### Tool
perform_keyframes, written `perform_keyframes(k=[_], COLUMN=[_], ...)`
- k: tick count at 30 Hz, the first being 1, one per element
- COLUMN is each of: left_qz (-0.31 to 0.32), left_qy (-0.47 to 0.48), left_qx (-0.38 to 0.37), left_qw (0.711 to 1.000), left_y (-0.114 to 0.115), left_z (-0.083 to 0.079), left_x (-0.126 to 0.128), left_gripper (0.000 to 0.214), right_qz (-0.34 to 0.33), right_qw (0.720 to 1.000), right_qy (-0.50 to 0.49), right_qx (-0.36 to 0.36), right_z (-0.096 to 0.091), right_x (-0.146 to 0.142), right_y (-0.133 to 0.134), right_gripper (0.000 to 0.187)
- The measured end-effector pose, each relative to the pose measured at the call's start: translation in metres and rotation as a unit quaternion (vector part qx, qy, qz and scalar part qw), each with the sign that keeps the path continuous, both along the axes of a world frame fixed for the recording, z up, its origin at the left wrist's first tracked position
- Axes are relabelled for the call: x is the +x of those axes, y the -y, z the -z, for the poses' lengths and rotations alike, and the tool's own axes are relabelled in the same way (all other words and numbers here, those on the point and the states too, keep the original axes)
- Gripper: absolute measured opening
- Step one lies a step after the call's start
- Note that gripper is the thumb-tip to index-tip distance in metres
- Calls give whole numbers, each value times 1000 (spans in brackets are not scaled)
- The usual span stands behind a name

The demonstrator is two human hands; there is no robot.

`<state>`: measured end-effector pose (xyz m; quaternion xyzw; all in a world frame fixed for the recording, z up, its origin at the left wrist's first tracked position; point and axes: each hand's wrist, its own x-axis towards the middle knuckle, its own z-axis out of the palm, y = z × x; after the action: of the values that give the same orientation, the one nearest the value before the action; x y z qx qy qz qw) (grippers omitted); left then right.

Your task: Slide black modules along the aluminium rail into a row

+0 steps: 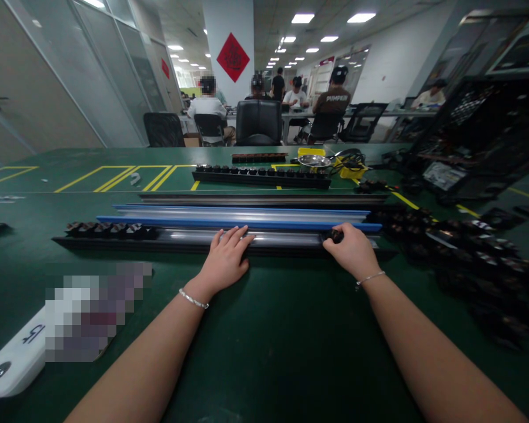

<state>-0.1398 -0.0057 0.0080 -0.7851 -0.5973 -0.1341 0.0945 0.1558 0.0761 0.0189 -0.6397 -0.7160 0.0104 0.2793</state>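
A long black channel rail (286, 239) lies across the table in front of me. Several small black parts (114, 229) sit in a row in its left end. My left hand (227, 257) rests on the rail near its middle, fingers stretched and apart. At the rail's right part, my right hand (351, 249) pinches a small black part (335, 235) between thumb and fingers, touching or just over the channel. Its exact shape is partly hidden by the fingers. Right behind lies a blue-edged rail (242, 220).
Loose black parts (471, 252) are heaped at the right. Farther back lie a filled black strip (260, 176), a metal dish (314, 161) and a dark rack (476, 129). A white-handled object (17, 358), partly blurred, lies front left. People sit at far desks.
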Motion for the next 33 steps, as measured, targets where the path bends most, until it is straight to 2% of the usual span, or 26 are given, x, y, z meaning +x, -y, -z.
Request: perform_keyframes(k=[10, 21, 33], left_qz=[-1, 3, 4], left_qy=[3, -4, 1], left_qx=[0, 2, 0], left_qw=[1000, 1000, 1000], left_y=[0, 1, 0], left_z=[0, 0, 0], left_x=[1, 0, 0], left_gripper=[55, 54, 53], right_qz=[12, 10, 12], right_qw=[999, 1000, 1000], right_qy=[20, 2, 3], right_qx=[24, -7, 12], right_z=[1, -3, -1], right_x=[6, 10, 11], right_y=[-2, -3, -6], right_gripper=[14, 17, 14])
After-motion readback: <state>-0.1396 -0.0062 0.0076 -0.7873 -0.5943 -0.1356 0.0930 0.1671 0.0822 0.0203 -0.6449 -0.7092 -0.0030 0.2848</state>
